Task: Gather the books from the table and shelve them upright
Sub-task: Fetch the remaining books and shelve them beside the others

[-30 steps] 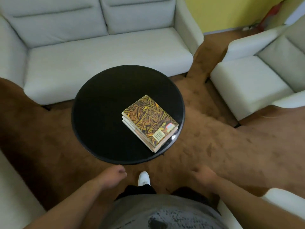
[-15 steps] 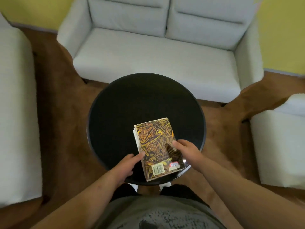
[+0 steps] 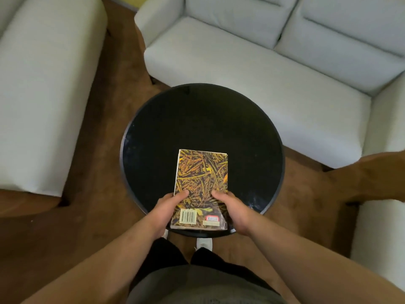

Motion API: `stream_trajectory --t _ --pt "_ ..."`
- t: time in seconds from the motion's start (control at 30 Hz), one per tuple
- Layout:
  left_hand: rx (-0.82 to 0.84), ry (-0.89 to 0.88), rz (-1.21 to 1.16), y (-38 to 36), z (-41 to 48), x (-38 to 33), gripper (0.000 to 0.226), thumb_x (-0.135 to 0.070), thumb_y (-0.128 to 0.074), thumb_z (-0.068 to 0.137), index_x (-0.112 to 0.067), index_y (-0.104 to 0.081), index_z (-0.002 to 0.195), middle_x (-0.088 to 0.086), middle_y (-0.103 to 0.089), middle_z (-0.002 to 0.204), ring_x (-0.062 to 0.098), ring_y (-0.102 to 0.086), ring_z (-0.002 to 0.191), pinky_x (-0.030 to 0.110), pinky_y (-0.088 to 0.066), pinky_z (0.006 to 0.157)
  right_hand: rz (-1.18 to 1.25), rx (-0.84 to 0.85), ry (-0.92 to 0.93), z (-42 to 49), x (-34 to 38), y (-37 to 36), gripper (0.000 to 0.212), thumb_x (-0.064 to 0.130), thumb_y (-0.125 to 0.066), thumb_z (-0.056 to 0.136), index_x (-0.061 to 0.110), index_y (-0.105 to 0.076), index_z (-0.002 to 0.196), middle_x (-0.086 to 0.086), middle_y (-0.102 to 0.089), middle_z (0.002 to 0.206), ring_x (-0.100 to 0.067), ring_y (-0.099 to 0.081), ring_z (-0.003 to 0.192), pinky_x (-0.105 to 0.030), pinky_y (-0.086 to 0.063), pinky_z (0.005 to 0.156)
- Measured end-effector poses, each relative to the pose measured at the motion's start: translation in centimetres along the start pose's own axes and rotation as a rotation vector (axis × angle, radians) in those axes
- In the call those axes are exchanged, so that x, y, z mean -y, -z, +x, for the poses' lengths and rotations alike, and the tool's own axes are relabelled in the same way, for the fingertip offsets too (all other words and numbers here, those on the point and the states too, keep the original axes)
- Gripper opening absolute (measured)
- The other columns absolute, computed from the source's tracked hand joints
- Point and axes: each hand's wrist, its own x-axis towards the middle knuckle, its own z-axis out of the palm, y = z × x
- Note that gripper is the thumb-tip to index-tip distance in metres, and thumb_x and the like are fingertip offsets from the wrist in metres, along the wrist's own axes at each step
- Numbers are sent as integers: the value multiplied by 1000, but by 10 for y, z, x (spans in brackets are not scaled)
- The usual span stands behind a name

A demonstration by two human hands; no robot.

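Books (image 3: 200, 178) sit between my two hands at the near edge of the round black table (image 3: 197, 119), lying flat with the back cover up. That cover is a tangle of yellow and orange straw on dark ground. Only this top cover shows plainly, so I cannot tell how many volumes lie beneath it. My left hand (image 3: 168, 208) grips the near left side of the stack, its thumb laid over the cover and its fingers curled down the edge, out of sight. My right hand (image 3: 232, 210) grips the near right side the same way, thumb on top and fingers wrapped round the edge. A white barcode (image 3: 188, 216) sits on the cover just beside my left palm, and a small red label (image 3: 212, 218) lies near my right palm. The stack's near end reaches the table's near rim, and its far end points toward the table's middle. I cannot tell whether the stack rests on the tabletop or is raised just off it. Beyond the table's far side stands a pale sofa (image 3: 252, 58), and a pale armchair (image 3: 43, 84) stands to the table's left. Brown carpet (image 3: 105, 150) runs all round the table. The toe of my white shoe (image 3: 205, 243) shows just below the table's near rim.
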Motion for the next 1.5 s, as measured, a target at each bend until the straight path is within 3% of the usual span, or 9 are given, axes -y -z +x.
stream_trajectory --t 0.07,0.23,0.37,0.53,0.67,1.0,1.2,1.33,1.5 --pt "5 -6 -9 -9 -13 6 88 -59 -85 58 -12 -58 128 12 -76 111 32 -73 102 52 -51 100 -50 -8 9 -4 -5 5 49 36 -67 96 16 -46 135 -12 -70 119 -27 -73 92 -34 -57 69" --pt "-41 -1 -19 -21 -42 42 83 -53 -84 58 -11 -57 125 13 -77 106 33 -74 97 53 -54 96 -180 15 -31 -12 -42 21 64 47 -74 87 18 -46 138 -7 -71 123 -28 -72 108 -48 -53 102" --pt "-53 -16 -65 -24 -57 60 61 -37 -84 74 -7 -58 120 16 -77 103 35 -74 95 52 -55 93 -188 70 -13 -24 -58 24 60 45 -69 93 20 -43 141 3 -66 123 -16 -67 105 -31 -51 80" --pt "-60 -23 -198 -19 -58 69 94 -51 -92 51 -16 -45 125 20 -69 117 39 -71 102 59 -52 96 -117 63 -62 -25 -62 26 79 59 -67 82 21 -42 146 -1 -64 132 -24 -63 118 -43 -50 101" --pt "-30 -10 -226 -27 -59 70 58 -41 -72 72 -28 -44 122 14 -68 118 36 -69 106 59 -48 101 41 82 -91 -24 -67 18 58 44 -66 93 20 -48 142 -10 -72 126 -29 -75 104 -34 -61 69" --pt "88 -57 -349 -6 -73 52 65 -43 -73 82 -20 -47 137 14 -69 126 34 -66 116 49 -51 97 -52 84 69 -30 -38 -5 71 40 -78 82 18 -45 141 -13 -72 123 -31 -75 105 -42 -59 85" --pt "-2 -291 -468 64 -121 41 111 -54 -94 45 -14 -48 137 19 -65 130 39 -63 118 57 -47 103 -300 256 161 -42 9 -96 50 33 -70 92 26 -45 134 -10 -71 122 -27 -76 101 -42 -60 86" --pt "-95 -399 -529 130 -167 39 102 -57 -89 50 -2 -55 129 25 -68 122 41 -68 108 47 -59 86 -438 403 177 -45 15 -184 61 38 -78 83 28 -45 134 -7 -73 122 -28 -75 106 -51 -57 96" --pt "-267 -456 -703 225 -216 71 102 -56 -84 62 0 -46 138 28 -63 129 47 -62 117 63 -45 103 -681 597 213 -51 8 -313 62 36 -78 83 28 -47 136 -5 -70 127 -23 -74 107 -37 -61 86"
